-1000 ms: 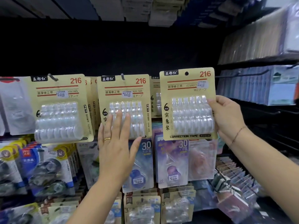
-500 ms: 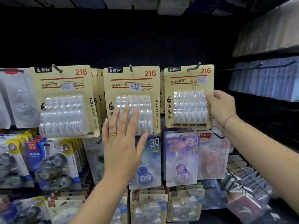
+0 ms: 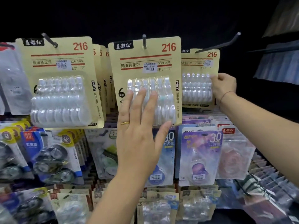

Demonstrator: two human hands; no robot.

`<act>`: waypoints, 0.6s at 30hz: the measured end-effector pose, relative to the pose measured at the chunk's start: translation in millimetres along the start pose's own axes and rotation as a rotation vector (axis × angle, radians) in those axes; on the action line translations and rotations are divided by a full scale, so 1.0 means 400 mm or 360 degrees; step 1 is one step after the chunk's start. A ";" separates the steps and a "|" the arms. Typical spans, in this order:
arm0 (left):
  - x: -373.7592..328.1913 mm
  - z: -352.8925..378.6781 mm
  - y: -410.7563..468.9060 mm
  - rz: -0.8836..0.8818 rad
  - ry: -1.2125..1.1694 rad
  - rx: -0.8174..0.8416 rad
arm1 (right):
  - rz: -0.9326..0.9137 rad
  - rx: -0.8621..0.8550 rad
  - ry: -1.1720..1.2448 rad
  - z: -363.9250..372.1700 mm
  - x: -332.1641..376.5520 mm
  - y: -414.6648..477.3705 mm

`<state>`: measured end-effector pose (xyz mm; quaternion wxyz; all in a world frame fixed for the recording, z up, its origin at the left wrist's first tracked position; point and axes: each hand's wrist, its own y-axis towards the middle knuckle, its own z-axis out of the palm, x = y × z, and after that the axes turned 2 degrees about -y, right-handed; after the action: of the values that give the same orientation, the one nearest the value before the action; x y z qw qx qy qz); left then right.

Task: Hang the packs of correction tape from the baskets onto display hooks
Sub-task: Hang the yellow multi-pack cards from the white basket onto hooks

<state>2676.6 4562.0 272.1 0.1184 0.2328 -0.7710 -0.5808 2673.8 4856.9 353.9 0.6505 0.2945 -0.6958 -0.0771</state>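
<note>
1. Our right hand [image 3: 224, 88] grasps the right edge of the pack [image 3: 197, 89], fingers curled round the card. The pack is threaded on the right hook [image 3: 221, 44], well back from the upturned tip, and its left edge sits behind the middle pack [image 3: 145, 65].
2. Our left hand [image 3: 139, 131] is released and flat. Its straight fingers press on the blister of the middle pack, which hangs on the middle hook [image 3: 144, 41]. It holds nothing.
3. We judge the step in hand to be seating the pack at the back of its hook. To do it well, we push along the line of the hook and not sideways, so the card's hole does not tear or bind.
4. The left hand's press should be light: enough to stop the middle pack swinging into the way, not enough to dent the thin clear blister.
5. Before letting go, we check that the pack hangs face forward and level with the row, as the left pack [image 3: 56, 81] does. We cannot tell whether other packs sit behind it on that hook.
6. We let go by opening the fingers outward to the right, so the card is not dragged crooked.
7. The baskets are out of view, so we cannot say how many packs remain.
</note>
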 end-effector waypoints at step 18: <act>-0.205 -0.055 -0.329 0.0133 -0.0538 0.0643 | -0.0075 0.0215 0.0013 -0.440 -0.254 -0.665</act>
<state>2786.5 4555.8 160.7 -0.0371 0.1194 -0.8891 -0.4402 2921.4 4740.5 160.9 0.6299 0.3544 -0.6897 -0.0440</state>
